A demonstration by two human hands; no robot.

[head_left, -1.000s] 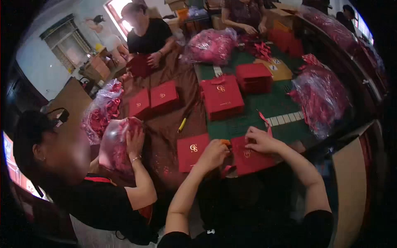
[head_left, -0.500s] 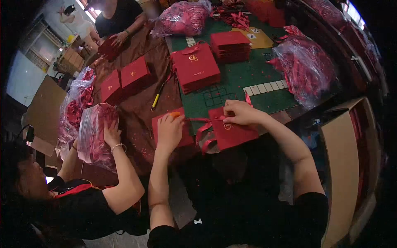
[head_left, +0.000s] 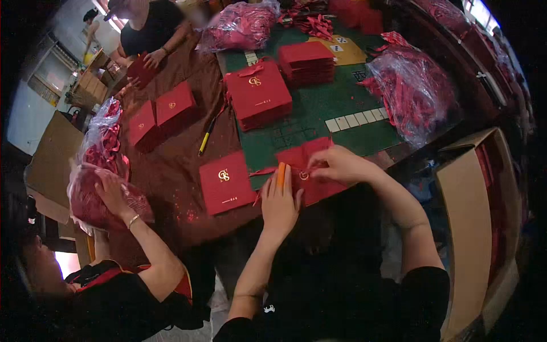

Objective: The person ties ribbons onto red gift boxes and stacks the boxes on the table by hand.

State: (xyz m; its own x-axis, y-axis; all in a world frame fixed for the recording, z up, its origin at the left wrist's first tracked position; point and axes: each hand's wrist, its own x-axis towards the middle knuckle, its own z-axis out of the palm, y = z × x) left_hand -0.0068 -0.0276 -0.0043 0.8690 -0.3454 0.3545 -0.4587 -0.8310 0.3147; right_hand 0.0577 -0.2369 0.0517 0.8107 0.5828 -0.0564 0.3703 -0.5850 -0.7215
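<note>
Flatly, the left hand (head_left: pixel 280 206) rests against a smooth, square-cornered red bag (head_left: pixel 319 191); right hand (head_left: pixel 346 164) curled, grip unclear.

Small hand-packing workshop, by the look: big brown-&-green-topped worktop (head_left: pixel 310 108), ctr, w/ piles of red gold-printed paper bags (head_left: pixel 259 94), clear plastic sack of red ribbons (head_left: pixel 416 97) upper rt, tall brown cardboard box (head_left: pixel 468 228) lower rt, black-topped co-worker (head_left: pixel 151 31) upper left.

Includes, at the table (head_left: pixel 319 104), four stacks of red bags (head_left: pixel 260 92) midway across, two separate red bags (head_left: pixel 228 187) by the near edge, four filled plastic bags (head_left: pixel 413 94), one yellow tool (head_left: pixel 204 143).
</note>
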